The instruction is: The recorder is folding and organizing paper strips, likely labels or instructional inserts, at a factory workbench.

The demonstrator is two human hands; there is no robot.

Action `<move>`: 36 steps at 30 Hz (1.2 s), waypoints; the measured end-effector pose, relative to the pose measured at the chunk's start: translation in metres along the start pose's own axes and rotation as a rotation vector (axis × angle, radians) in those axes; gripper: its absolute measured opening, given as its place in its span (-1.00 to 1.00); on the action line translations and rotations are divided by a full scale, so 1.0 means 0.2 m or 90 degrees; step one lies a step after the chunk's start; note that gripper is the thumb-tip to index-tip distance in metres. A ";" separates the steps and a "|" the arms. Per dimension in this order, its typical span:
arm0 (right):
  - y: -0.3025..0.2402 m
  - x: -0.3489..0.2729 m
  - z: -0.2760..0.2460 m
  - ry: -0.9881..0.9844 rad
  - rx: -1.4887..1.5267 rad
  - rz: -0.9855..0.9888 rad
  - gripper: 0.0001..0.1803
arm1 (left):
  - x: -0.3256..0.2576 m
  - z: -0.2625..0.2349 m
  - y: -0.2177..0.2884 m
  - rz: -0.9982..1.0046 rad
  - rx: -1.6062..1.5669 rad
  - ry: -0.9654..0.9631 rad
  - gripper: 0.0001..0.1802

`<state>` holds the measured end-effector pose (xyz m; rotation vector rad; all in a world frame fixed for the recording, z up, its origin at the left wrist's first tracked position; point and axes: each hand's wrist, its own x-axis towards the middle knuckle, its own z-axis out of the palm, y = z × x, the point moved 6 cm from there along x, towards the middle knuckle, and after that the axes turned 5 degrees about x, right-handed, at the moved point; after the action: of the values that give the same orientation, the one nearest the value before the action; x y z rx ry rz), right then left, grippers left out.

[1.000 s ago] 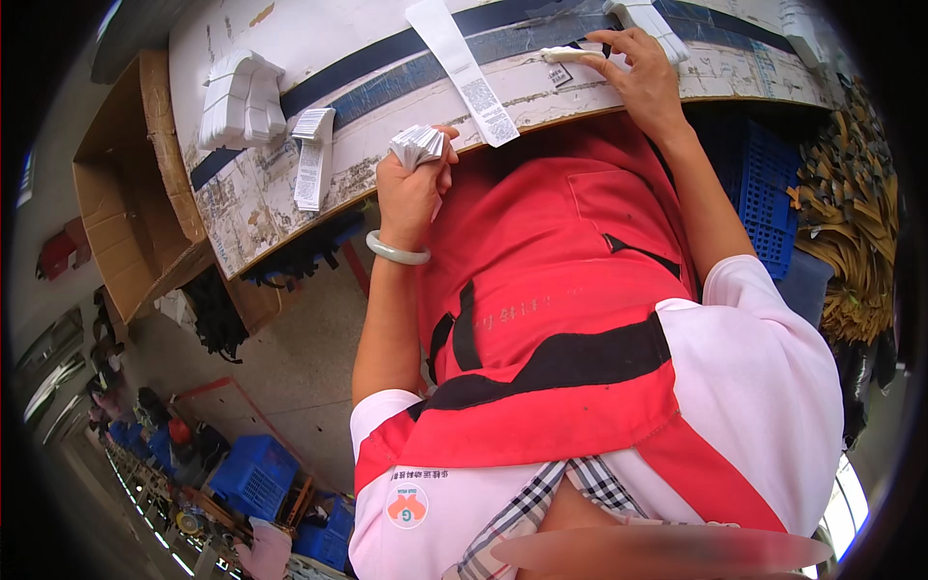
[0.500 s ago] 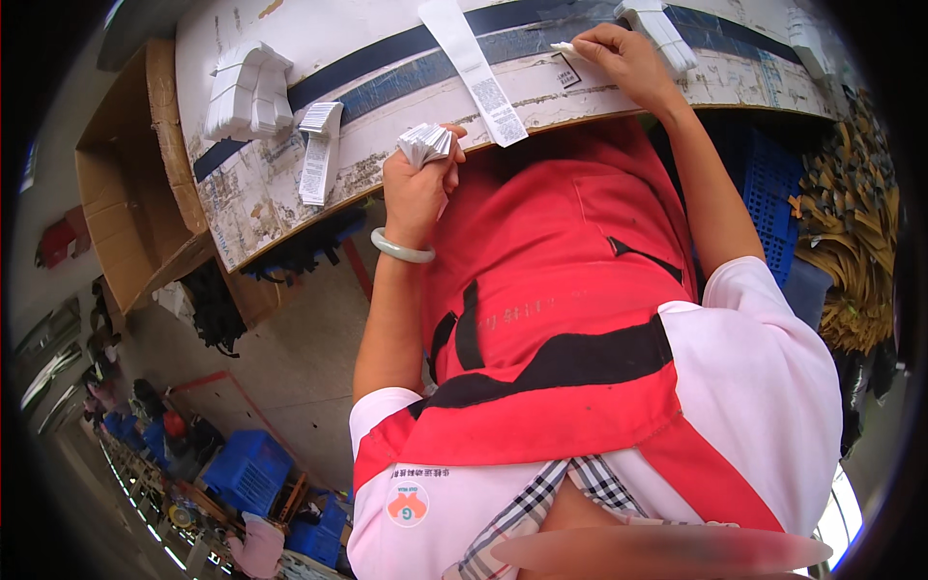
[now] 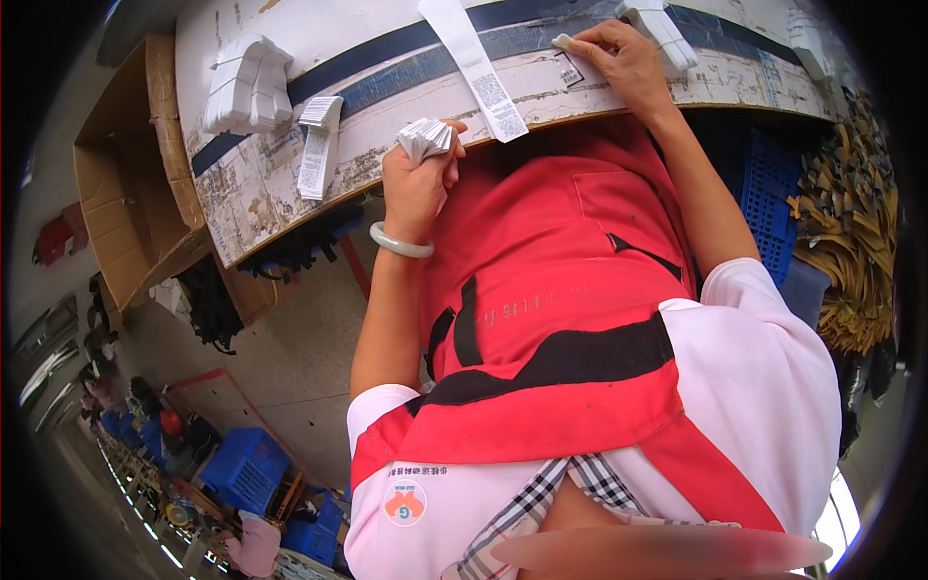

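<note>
My left hand (image 3: 414, 188), with a pale bangle at the wrist, is closed round a bundle of white labels (image 3: 423, 140) whose ends fan out above the fist near the table's front edge. Further right, my right hand (image 3: 626, 66) pinches a small white piece (image 3: 563, 42) between thumb and fingertips, just over the table; its kind is too small to make out. Between the hands a long printed label strip (image 3: 474, 72) lies across the table, its near end at the front edge. A shorter stack of printed labels (image 3: 317, 155) rests left of my left hand.
A white bundle of labels (image 3: 246, 87) sits at the table's left, another bundle (image 3: 662, 37) beyond my right hand. An open cardboard box (image 3: 140, 174) stands off the left end. Blue crates (image 3: 770, 198) and stacked brown pieces (image 3: 851, 242) are at right below the tabletop (image 3: 570, 101).
My right hand has shifted slightly with the small white piece, which now sits a little higher in the view. My left hand keeps its hold on the label bundle, almost still.
</note>
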<state>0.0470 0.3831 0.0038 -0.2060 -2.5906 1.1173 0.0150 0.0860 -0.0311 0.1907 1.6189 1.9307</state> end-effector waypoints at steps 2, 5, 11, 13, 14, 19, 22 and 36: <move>-0.01 0.00 0.01 0.028 -0.034 0.061 -0.79 | 0.00 -0.01 0.00 -0.005 0.035 -0.006 -0.80; -0.21 0.00 -0.01 0.159 -0.203 -0.167 -0.83 | 0.00 0.00 0.00 -0.003 0.041 -0.008 -0.81; -0.49 0.09 0.28 0.044 0.050 -0.361 -0.90 | 0.00 0.00 0.00 0.005 0.012 0.009 -0.85; -0.47 0.10 0.35 -0.021 -0.050 -0.272 -0.87 | 0.00 -0.01 0.00 0.010 0.021 0.009 -0.85; -0.43 0.10 0.36 -0.021 -0.047 -0.272 -0.87 | 0.00 0.00 0.01 0.012 0.027 0.002 -0.85; -0.47 0.03 0.35 -0.091 0.086 -0.232 -0.85 | -0.01 -0.01 0.11 0.153 0.141 0.091 -0.83; -0.56 -0.01 0.32 -0.179 0.238 -0.176 -0.85 | -0.04 0.02 0.27 0.449 0.300 0.192 -0.79; -0.56 -0.08 0.34 -0.267 0.326 -0.050 -0.80 | -0.04 0.03 0.15 0.143 0.048 0.067 -0.80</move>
<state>0.0387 0.2549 0.0381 0.2729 -2.4960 1.9065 0.0145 0.0840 0.0001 0.3176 1.8068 2.0778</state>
